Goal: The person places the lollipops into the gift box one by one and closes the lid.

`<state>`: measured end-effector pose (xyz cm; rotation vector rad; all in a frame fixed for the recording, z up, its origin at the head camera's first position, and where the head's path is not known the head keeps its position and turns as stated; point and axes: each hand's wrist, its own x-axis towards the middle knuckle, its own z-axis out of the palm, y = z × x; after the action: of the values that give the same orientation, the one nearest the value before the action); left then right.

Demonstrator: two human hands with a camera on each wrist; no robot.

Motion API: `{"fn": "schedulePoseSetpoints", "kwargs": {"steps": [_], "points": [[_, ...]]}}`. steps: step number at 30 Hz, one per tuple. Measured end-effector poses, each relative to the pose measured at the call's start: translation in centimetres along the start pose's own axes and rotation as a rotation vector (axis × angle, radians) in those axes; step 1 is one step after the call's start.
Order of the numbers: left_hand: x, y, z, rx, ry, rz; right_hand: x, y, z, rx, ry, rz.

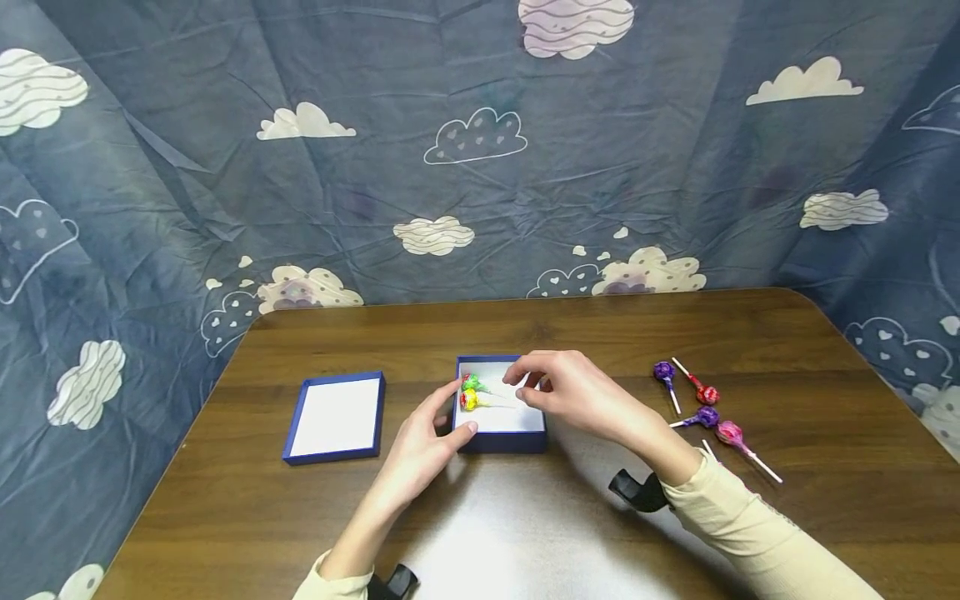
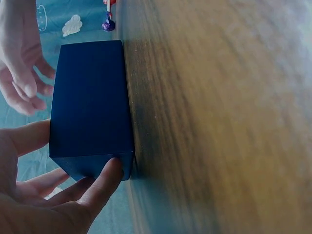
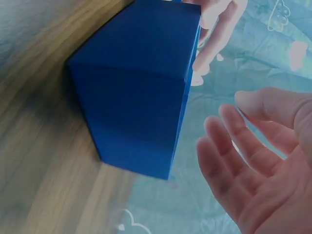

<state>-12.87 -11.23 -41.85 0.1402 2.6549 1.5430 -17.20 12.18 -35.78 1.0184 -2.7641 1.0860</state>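
A small dark blue box [image 1: 501,440] with a white inside stands open at the middle of the wooden table [image 1: 600,329]. In it lie a green lollipop [image 1: 471,382] and a yellow lollipop [image 1: 469,401], against the left wall. My left hand [image 1: 459,410] touches the box's front left corner, with straight fingers along the left wall and the thumb [image 2: 105,183] on the front. My right hand [image 1: 525,387] hovers over the box with relaxed fingers [image 3: 229,151] and holds nothing. The wrist views show the box's outer walls [image 2: 90,97] [image 3: 136,92].
The box's lid [image 1: 335,417] lies white side up to the left. Several lollipops lie right of the box, among them a purple one [image 1: 663,372], a red one [image 1: 707,394] and a pink one [image 1: 729,432]. A cloud-print cloth [image 1: 480,167] hangs behind the table.
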Motion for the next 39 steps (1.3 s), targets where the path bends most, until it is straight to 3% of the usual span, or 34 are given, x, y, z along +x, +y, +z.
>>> {"fn": "schedulePoseSetpoints", "kwargs": {"steps": [18, 33, 39], "points": [[-0.1, 0.1, 0.1, 0.009, 0.000, -0.008, -5.3, 1.4, -3.5, -0.039, 0.025, 0.000], [-0.1, 0.3, -0.2, 0.034, -0.002, -0.003, -9.3, 3.0, -7.1, -0.121, 0.058, -0.082], [-0.1, 0.1, 0.0, 0.030, -0.007, -0.004, -11.4, 3.8, -7.8, -0.198, 0.036, -0.007]]}}
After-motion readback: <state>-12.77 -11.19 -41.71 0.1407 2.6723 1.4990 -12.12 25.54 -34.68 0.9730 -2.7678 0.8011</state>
